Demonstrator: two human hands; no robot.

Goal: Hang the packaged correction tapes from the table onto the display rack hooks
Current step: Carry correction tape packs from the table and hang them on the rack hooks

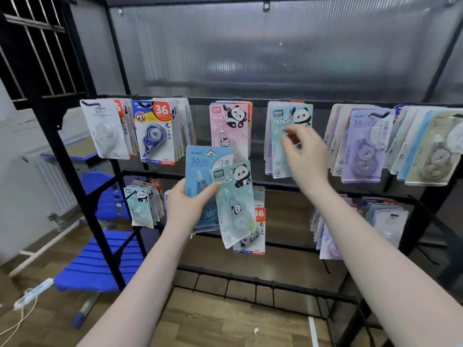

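My left hand (186, 205) grips two packaged correction tapes in front of the rack: a blue pack (200, 169) behind and a mint green panda pack (234, 204) in front, tilted. My right hand (307, 156) is raised with loosely spread fingers, holding nothing, just in front of the mint green panda packs (279, 136) hanging on an upper hook. The hand is blurred. The black display rack (280, 102) has an upper rail full of hanging packs and a lower rail with more.
Pink panda packs (226, 126), dark blue "36" packs (154, 132) and white packs (105, 128) hang to the left; purple packs (363, 149) to the right. A blue chair (100, 256) stands at the left, a power strip (32, 295) lies on the wooden floor.
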